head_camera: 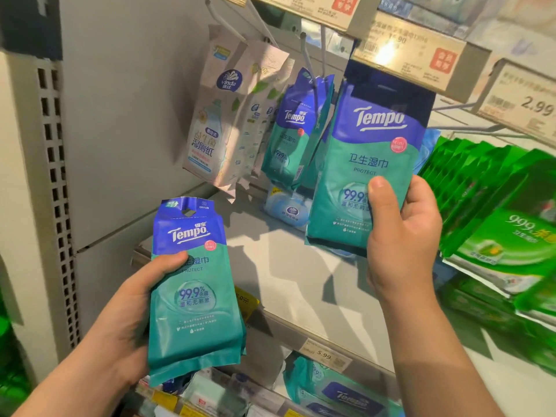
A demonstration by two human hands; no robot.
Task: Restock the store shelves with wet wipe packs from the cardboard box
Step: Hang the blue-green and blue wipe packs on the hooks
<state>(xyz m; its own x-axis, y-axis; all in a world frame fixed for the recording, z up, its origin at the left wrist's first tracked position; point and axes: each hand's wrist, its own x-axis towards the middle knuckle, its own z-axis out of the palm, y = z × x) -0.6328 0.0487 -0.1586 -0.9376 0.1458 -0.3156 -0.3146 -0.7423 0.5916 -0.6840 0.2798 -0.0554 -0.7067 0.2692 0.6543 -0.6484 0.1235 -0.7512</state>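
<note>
At shelf, Tempo packs (192, 284) in left fingers (168, 260)

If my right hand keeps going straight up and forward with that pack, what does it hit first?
Probably the price tag on the hook's end: the Tempo pack in your right hand already has its top edge right under it. Depth is unclear, so it may slip behind instead.
</note>
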